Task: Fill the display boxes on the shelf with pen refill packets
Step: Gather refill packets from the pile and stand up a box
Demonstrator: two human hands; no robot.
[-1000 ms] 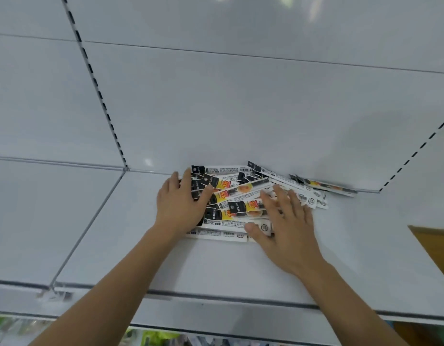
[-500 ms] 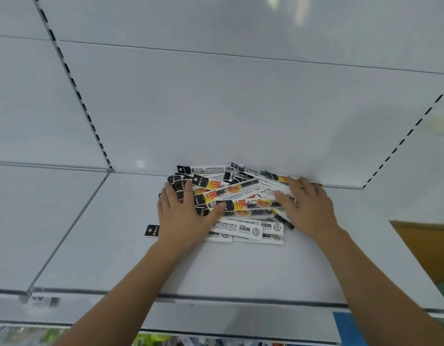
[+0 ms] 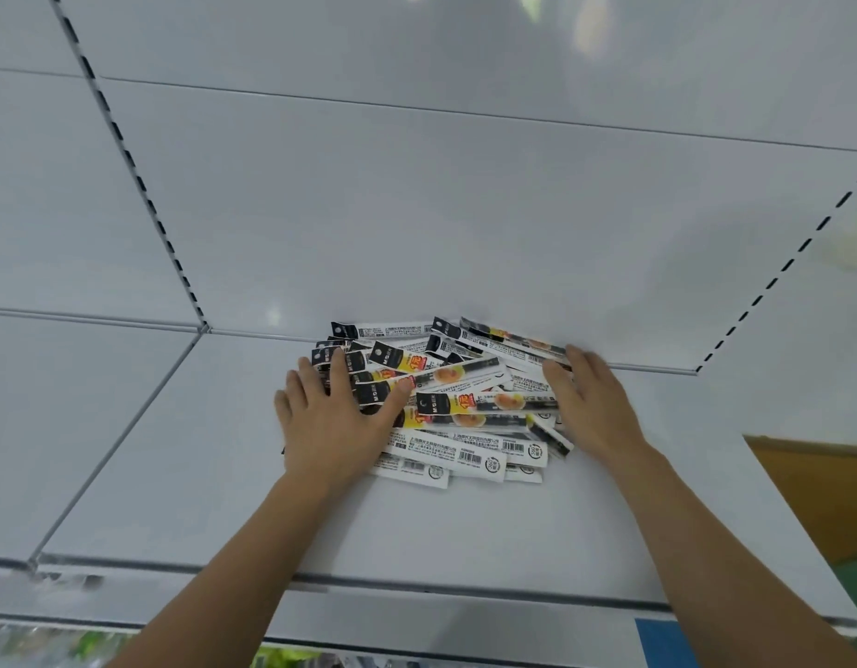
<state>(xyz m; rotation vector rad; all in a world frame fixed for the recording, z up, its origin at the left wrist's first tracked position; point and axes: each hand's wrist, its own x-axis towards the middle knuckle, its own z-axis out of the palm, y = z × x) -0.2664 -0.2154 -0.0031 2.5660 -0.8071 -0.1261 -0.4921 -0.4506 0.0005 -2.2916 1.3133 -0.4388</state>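
Grip of the left hand (image 3: 331,421): released, palm down and fingers spread flat on the left side of the pen refill packets (image 3: 446,402), thumb stretched across a black-and-yellow wrapper. Grip of the right hand (image 3: 591,402): likewise released, fingers straight and pressed against the pile's right edge, fingertips up by the back panel (image 3: 417,209). Packets heaped loosely and crossing one another on the white shelf (image 3: 417,532), bunched between the two hands and pushed close to the seam where shelf met back panel; some face up in black, yellow and orange, others turned over with white backs and barcodes toward the near side. Slotted upright (image 3: 142,185) at the left of the panel, another at the far right.
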